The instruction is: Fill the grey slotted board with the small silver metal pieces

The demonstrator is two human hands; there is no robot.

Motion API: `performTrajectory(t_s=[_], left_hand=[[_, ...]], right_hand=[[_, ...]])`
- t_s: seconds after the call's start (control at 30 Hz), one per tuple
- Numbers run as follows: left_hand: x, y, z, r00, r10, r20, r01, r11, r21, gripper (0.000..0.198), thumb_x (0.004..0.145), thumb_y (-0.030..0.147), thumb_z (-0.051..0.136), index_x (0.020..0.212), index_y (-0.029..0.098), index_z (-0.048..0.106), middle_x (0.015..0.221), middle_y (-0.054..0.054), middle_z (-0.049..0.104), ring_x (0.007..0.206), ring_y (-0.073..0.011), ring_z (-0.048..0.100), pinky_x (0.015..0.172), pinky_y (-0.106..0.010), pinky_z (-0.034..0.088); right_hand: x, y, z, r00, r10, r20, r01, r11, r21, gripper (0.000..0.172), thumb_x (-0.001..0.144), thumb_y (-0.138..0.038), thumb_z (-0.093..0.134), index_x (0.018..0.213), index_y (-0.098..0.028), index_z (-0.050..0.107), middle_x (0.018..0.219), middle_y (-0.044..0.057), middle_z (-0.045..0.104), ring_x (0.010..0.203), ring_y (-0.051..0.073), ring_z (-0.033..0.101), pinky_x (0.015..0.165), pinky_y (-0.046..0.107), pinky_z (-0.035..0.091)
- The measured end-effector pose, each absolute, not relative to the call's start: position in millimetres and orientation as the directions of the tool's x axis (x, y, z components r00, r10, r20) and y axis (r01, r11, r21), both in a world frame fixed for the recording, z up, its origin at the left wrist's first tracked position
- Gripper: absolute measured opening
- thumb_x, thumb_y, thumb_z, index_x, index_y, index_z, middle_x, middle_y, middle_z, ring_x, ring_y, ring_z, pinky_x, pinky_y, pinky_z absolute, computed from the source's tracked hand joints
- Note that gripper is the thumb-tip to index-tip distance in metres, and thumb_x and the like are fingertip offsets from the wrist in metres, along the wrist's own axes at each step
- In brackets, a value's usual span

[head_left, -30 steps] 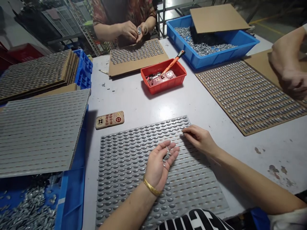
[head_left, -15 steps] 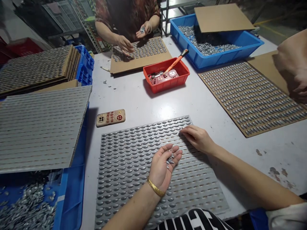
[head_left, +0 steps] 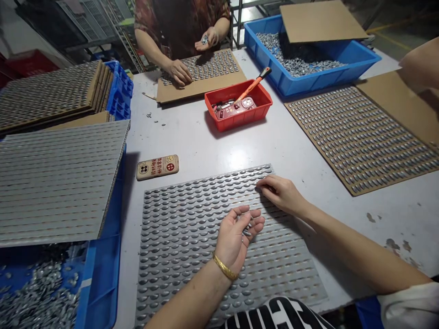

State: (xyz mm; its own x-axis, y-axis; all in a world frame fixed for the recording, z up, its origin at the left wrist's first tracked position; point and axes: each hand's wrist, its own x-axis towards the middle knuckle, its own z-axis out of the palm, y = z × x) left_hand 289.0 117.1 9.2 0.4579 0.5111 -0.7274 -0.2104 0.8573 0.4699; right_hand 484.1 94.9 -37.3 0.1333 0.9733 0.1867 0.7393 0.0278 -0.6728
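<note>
My left hand, with a gold bracelet at its wrist, is palm up and curled around several small oval metal pieces. Its thumb lies over them. Under both hands is a grey slotted board, tilted on the white table. Rows of the same shiny ovals fill its left side and top; the right part shows bare slots. My right hand rests at the board's upper right, fingers pinched together at the end of a row. Whatever sits between those fingertips is hidden.
A phone lies behind the board. Beyond stands a red bin with an orange-handled tool. Left are a blue crate of loose ovals and a propped grey board. Co-workers handle cardboard sheets opposite and right; a blue tub stands behind.
My left thumb has shifted over the metal pieces and the fingers curl slightly more. My right hand has barely moved. The co-worker opposite has lowered a hand onto their sheet.
</note>
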Motion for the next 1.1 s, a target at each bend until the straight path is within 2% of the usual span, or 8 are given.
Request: performTrajectory(t_s=[0.13, 0.3, 0.5, 0.63, 0.77, 0.93, 1.03, 1.1], left_hand=[[288.5, 116.4, 8.1, 0.465, 0.524, -0.714, -0.214, 0.849, 0.483, 0.029, 0.074, 0.023, 0.073, 0.095, 0.016, 0.054, 0.092, -0.011, 0.071, 0.077, -0.0165, 0.068, 0.074, -0.028, 0.053], [289.4, 116.3, 7.8, 0.472, 0.534, -0.701, -0.192, 0.839, 0.51, 0.031, 0.071, 0.031, 0.075, 0.088, 0.015, 0.056, 0.078, -0.006, 0.068, 0.066, -0.0123, 0.063, 0.062, -0.023, 0.05], [290.9, 116.2, 7.5, 0.481, 0.532, -0.697, -0.159, 0.835, 0.527, 0.033, 0.071, 0.039, 0.075, 0.089, 0.014, 0.062, 0.065, 0.001, 0.057, 0.051, -0.005, 0.048, 0.047, -0.017, 0.036], [291.6, 114.8, 5.9, 0.479, 0.535, -0.696, -0.172, 0.835, 0.523, 0.036, 0.069, 0.04, 0.076, 0.091, 0.013, 0.066, 0.065, 0.001, 0.054, 0.052, -0.0047, 0.045, 0.047, -0.017, 0.035], [291.7, 114.1, 4.8, 0.472, 0.532, -0.703, -0.208, 0.842, 0.498, 0.034, 0.07, 0.035, 0.075, 0.095, 0.012, 0.069, 0.071, -0.002, 0.058, 0.06, -0.0072, 0.051, 0.052, -0.019, 0.039], [291.6, 114.2, 4.5, 0.475, 0.534, -0.699, -0.218, 0.841, 0.495, 0.032, 0.072, 0.024, 0.073, 0.101, 0.013, 0.065, 0.083, -0.006, 0.065, 0.069, -0.0112, 0.06, 0.061, -0.022, 0.046], [292.8, 114.3, 5.4, 0.462, 0.542, -0.702, -0.201, 0.835, 0.512, 0.027, 0.074, 0.028, 0.072, 0.093, 0.015, 0.06, 0.081, -0.006, 0.067, 0.069, -0.0126, 0.063, 0.066, -0.025, 0.049], [294.5, 114.8, 6.0, 0.457, 0.549, -0.7, -0.183, 0.828, 0.53, 0.027, 0.073, 0.032, 0.073, 0.086, 0.015, 0.056, 0.076, -0.005, 0.066, 0.065, -0.0122, 0.063, 0.063, -0.024, 0.049]], right_hand=[[485.9, 96.7, -37.4, 0.138, 0.977, 0.162, 0.7, 0.019, -0.714, 0.017, 0.087, -0.021, 0.048, 0.093, -0.02, 0.064, 0.083, 0.004, 0.065, 0.073, 0.017, 0.059, 0.068, 0.03, 0.047], [487.6, 97.2, -39.0, 0.082, 0.982, 0.173, 0.793, 0.041, -0.608, 0.017, 0.086, -0.018, 0.049, 0.093, -0.02, 0.064, 0.085, 0.005, 0.062, 0.073, 0.017, 0.058, 0.066, 0.029, 0.046], [487.0, 94.6, -38.6, 0.033, 0.982, 0.188, 0.84, 0.075, -0.538, 0.018, 0.09, -0.02, 0.047, 0.096, -0.02, 0.065, 0.088, 0.006, 0.06, 0.075, 0.017, 0.057, 0.067, 0.029, 0.047], [486.4, 91.3, -45.7, 0.031, 0.975, 0.219, 0.865, 0.083, -0.494, 0.023, 0.092, -0.021, 0.044, 0.097, -0.022, 0.066, 0.09, 0.007, 0.061, 0.078, 0.017, 0.058, 0.068, 0.028, 0.047], [485.6, 90.0, -49.2, 0.046, 0.969, 0.242, 0.891, 0.07, -0.449, 0.024, 0.094, -0.023, 0.042, 0.098, -0.023, 0.066, 0.09, 0.006, 0.061, 0.079, 0.016, 0.058, 0.068, 0.027, 0.048], [485.2, 89.9, -45.4, 0.066, 0.97, 0.235, 0.87, 0.059, -0.49, 0.02, 0.093, -0.021, 0.044, 0.098, -0.021, 0.063, 0.092, 0.007, 0.061, 0.079, 0.017, 0.059, 0.069, 0.028, 0.048], [485.8, 89.8, -43.9, 0.049, 0.972, 0.23, 0.861, 0.075, -0.503, 0.019, 0.091, -0.019, 0.045, 0.095, -0.021, 0.063, 0.093, 0.007, 0.061, 0.081, 0.018, 0.059, 0.07, 0.029, 0.049], [486.6, 90.7, -44.0, 0.039, 0.973, 0.227, 0.855, 0.085, -0.512, 0.019, 0.091, -0.018, 0.045, 0.094, -0.021, 0.064, 0.094, 0.007, 0.061, 0.082, 0.018, 0.059, 0.071, 0.03, 0.049]])
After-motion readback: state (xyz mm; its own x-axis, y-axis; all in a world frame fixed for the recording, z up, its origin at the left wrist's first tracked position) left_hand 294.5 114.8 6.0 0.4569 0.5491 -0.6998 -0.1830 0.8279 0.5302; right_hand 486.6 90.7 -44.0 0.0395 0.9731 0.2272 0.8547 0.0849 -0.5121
